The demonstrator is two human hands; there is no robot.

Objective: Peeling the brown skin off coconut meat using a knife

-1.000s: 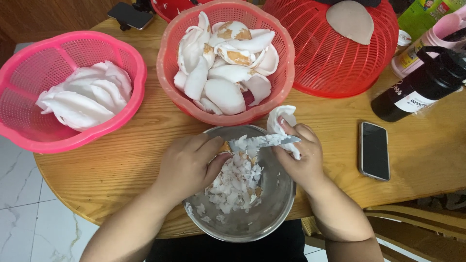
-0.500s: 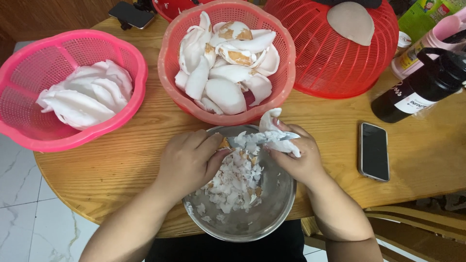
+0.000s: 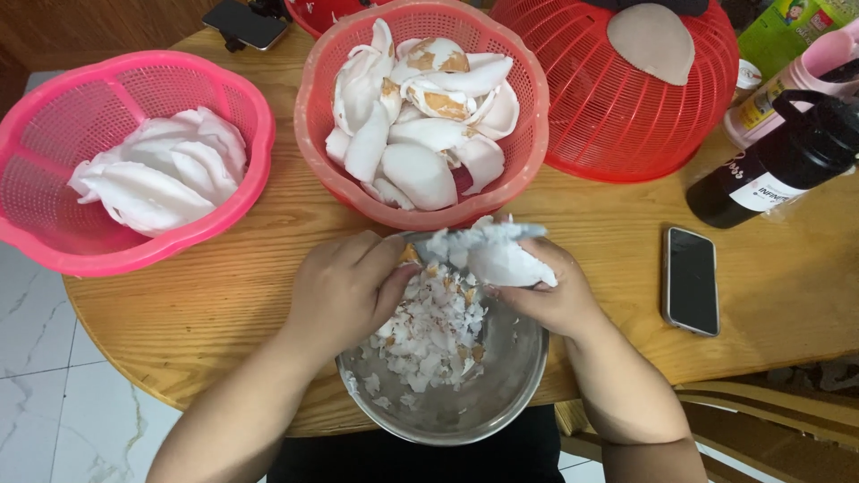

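Head cam, looking straight down: I saw both hands over a steel bowl at the near edge of a round wooden table. Left hand was curled shut, fingers bent round sth small at the bowl's far rim; I couldn't tell what tool it held, only a thin blade-like edge showing past the thumb, running twd the right. Right hand was cupped, fingers wrapped under a white coconut piece, holding it tilted above the bowl, touching that edge. Brown skin bit sat just beside the left thumb.

Bowl held a heap of white and tan shavings, piled mostly on its left half; right side bare metal.

Just beyond the hands, a salmon-red basket full of coconut chunks, some w/ brown skin on top. Far left, a pink basket w/ clean white pieces, well apart from the bowl. Upper right, a red upturned basket w/ a pale rounded thing on it. Right of the hands a phone lay face up, screen dark; beyond it a black bottle on its side and a pink cup. 2nd phone at the top edge.
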